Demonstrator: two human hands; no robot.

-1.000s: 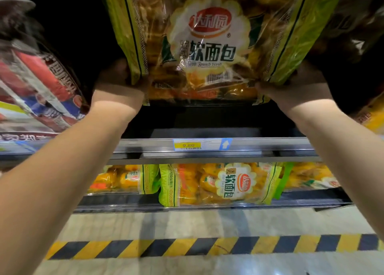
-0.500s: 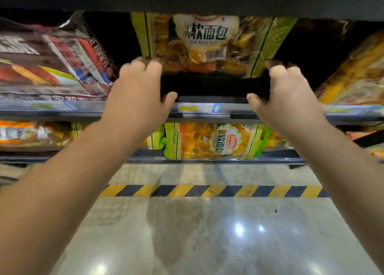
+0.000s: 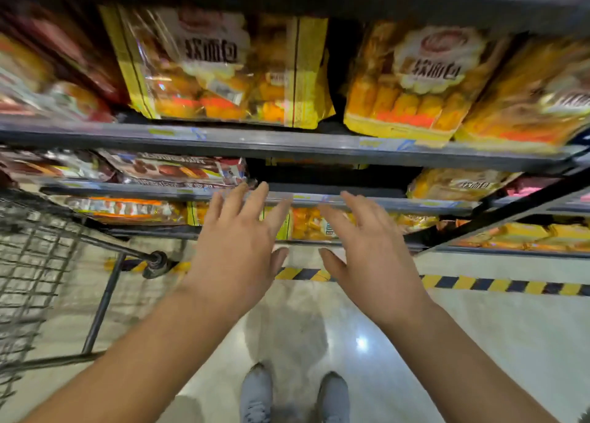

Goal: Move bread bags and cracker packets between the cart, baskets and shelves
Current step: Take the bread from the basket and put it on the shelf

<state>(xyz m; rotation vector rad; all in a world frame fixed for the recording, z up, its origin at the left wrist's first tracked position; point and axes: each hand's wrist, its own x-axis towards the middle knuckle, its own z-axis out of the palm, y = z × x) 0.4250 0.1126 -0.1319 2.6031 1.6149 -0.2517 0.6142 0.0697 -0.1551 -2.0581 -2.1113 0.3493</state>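
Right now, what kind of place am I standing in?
Most likely a supermarket aisle: metal shelves stacked with bread bags, price tags on the shelf edges, and a wire cart at the left.

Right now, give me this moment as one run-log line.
left hand: open, empty | right hand: open, empty | bread bag: on upper shelf | cart: at left

Single head-worn wide-angle view, standing height, facing forward and down, close to the shelves [image 3: 287,143] across the upper half, left hand [image 3: 236,247] and right hand [image 3: 370,256] mid-frame, cart [image 3: 32,247] at left margin, shoes [image 3: 255,394] at bottom edge on the floor [image 3: 479,342], motion-blurred
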